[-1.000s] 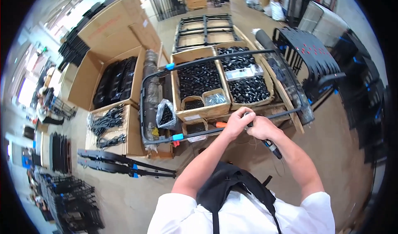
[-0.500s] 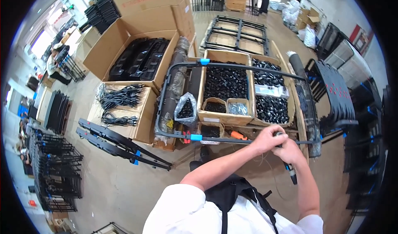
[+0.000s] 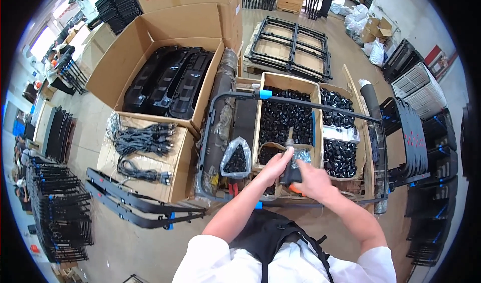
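Observation:
My left hand [image 3: 275, 166] is closed around a dark, slim electric screwdriver [image 3: 289, 174], its end pointing away from me. My right hand [image 3: 316, 182] is on the other side of the tool's body, fingers apart and curved toward it. Both are above the near edge of an open carton [image 3: 256, 132] of small black plastic parts. Just beyond them a small box holds silvery screws [image 3: 302, 156]. A black rectangular tube frame [image 3: 328, 106] with blue clips lies across the cartons. My forearms hide part of its near bar. An orange tool [image 3: 295, 189] lies partly covered below the hands.
At left, a large carton [image 3: 106, 77] holds black moulded parts, and cables [image 3: 143, 140] lie on a smaller carton. Folded black legs [image 3: 130, 199] stand at the near left. A plastic bag [image 3: 236, 157] of black pieces sits inside the frame. More frames [image 3: 293, 45] lie behind.
Both hands have moved left from the right part of the near bar to the small boxes. The screwdriver has swung from pointing toward me to pointing away. My right hand's fingers have spread.

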The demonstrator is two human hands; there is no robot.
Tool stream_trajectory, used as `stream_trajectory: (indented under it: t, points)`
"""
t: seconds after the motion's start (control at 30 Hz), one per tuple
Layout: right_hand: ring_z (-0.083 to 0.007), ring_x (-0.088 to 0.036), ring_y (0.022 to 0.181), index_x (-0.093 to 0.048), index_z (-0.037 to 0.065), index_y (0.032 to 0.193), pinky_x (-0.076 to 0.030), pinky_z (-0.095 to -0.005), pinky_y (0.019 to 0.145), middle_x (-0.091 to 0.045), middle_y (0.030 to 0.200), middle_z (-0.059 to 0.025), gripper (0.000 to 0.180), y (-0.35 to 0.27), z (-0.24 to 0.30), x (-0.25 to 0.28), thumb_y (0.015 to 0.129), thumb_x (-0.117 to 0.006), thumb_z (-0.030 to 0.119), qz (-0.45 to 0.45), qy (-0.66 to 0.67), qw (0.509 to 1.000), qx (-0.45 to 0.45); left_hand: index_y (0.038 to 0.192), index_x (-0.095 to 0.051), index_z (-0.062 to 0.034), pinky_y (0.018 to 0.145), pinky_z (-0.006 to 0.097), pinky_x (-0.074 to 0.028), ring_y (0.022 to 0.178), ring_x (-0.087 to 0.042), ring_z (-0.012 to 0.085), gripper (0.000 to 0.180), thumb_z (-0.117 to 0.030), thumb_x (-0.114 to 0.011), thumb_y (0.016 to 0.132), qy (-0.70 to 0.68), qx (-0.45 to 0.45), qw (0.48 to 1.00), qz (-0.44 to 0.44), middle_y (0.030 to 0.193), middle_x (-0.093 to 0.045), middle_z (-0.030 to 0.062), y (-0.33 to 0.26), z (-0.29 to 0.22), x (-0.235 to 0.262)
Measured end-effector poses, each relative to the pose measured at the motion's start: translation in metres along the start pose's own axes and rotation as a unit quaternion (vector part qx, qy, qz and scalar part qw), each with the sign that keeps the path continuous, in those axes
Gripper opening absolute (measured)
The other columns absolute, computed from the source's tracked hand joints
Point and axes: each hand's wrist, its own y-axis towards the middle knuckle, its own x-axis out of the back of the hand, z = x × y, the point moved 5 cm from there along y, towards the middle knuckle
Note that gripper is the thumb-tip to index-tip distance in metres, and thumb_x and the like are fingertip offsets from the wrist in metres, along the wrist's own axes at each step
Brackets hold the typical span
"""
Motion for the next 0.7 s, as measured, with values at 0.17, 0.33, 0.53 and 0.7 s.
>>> stream_trajectory:
  t: [0.17, 0.33, 0.53, 0.7]
  points:
    - [-0.0413, -0.075, 0.091, -0.044, -0.002, 0.147, -0.062, -0.0492, 0.078, -0.071, 0.107, -0.0241, 0.084, 0.108, 0.045, -0.058, 0.078, -0.084, 0.024, -0.019, 0.008, 0.994, 0.104, 0.109, -0.071, 0.0009, 0.078, 0.037, -0.054, 0.087, -0.066, 0.0171, 0.06, -0.058, -0.072, 0.098, 0.096, -0.058, 0.964, -0.241, 0.098, -0.074, 0.0093, 0.057, 0.019, 0.116]
    - [-0.0399, -0.075, 0.092, -0.044, -0.002, 0.147, -0.062, -0.0478, 0.08, -0.07, 0.107, -0.022, 0.086, 0.18, 0.042, -0.073, 0.078, -0.086, 0.026, -0.033, 0.011, 0.995, 0.098, 0.105, -0.07, 0.003, 0.093, 0.049, -0.054, 0.105, -0.073, 0.0419, 0.068, -0.064, -0.068, 0.095, 0.218, -0.055, 0.93, -0.292, 0.106, -0.076, 0.0254, 0.097, -0.024, 0.16]
    - [-0.0407, -0.075, 0.094, -0.045, -0.002, 0.145, -0.062, -0.0478, 0.082, -0.071, 0.109, -0.0227, 0.085, 0.215, 0.04, -0.08, 0.077, -0.087, 0.028, -0.031, 0.025, 0.995, 0.092, 0.108, -0.069, 0.0036, 0.096, 0.05, -0.054, 0.11, -0.072, 0.044, 0.068, -0.063, -0.067, 0.096, 0.226, -0.047, 0.926, -0.3, 0.112, -0.075, 0.0277, 0.122, -0.03, 0.178]
    - [-0.0414, -0.074, 0.096, -0.046, -0.002, 0.144, -0.062, -0.0481, 0.083, -0.071, 0.11, -0.0237, 0.084, 0.211, 0.035, -0.076, 0.078, -0.086, 0.029, -0.031, 0.04, 0.996, 0.075, 0.11, -0.068, 0.0032, 0.096, 0.051, -0.053, 0.111, -0.071, 0.0466, 0.065, -0.061, -0.065, 0.098, 0.25, -0.047, 0.925, -0.284, 0.111, -0.074, 0.0296, 0.121, -0.032, 0.172]
